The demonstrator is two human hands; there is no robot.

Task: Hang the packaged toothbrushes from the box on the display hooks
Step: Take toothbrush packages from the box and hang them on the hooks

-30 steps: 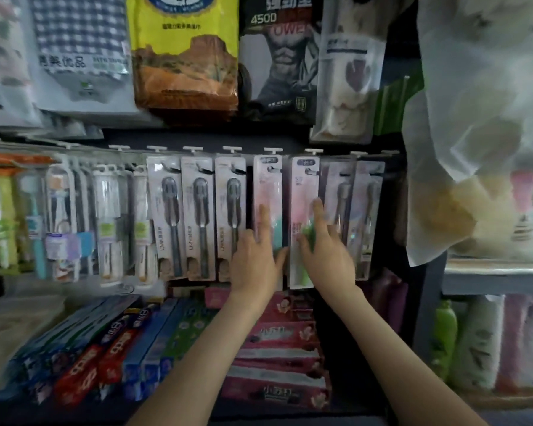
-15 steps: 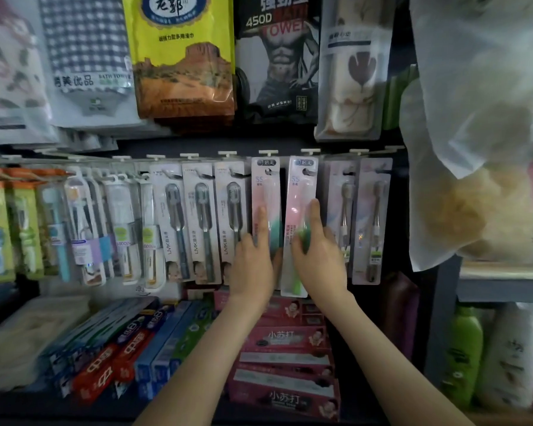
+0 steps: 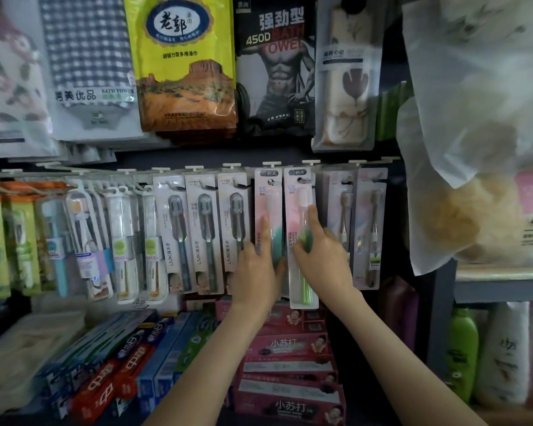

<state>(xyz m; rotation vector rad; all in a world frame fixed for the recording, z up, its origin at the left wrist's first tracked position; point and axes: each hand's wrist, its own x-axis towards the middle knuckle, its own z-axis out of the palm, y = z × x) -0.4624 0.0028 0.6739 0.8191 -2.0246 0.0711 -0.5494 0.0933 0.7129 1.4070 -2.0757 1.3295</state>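
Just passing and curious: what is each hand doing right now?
Left hand: open, straight fingers pressing the teal-handled toothbrush pack.
Right hand: open, fingers resting on the green-handled toothbrush pack.

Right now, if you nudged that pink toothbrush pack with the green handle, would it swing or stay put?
It would probably swing: the pink pack hangs from one hook at its top. It's likely light, thin card holding one slim brush. Its glossy front may slide under the right hand.
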